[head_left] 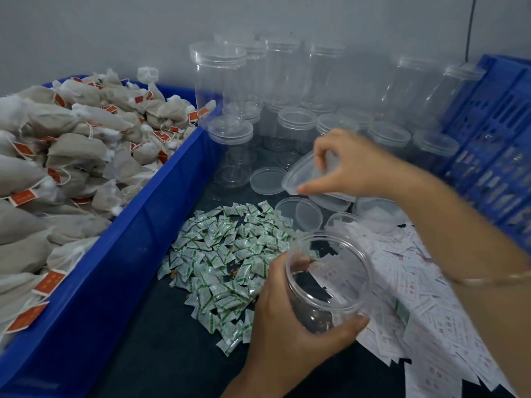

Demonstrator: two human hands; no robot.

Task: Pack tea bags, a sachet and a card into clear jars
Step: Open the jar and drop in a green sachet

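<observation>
we see the left hand gripping a clear jar low in front of us, fingers and thumb curled round its wall. the jar is tilted with its open mouth turned up toward us. it is held over the spot where the sachets meet the cards.

the right hand is higher and further back. it pinches a clear lid by the rim between thumb and fingertips. the lid is tilted and held apart from the jar, above loose lids that lie on the dark table. a thin bracelet circles the right wrist.

the sachets, white with green print, lie in a loose heap on the table between the bin and the cards. the cards, white with red marks, spread in an overlapping layer to the right. the bin, blue and on the left, is heaped with tea bags, pale pouches with strings and red tags.

capped jars stand in rows at the back against the grey wall, some of them stacked. a blue crate stands on the right beside them.
</observation>
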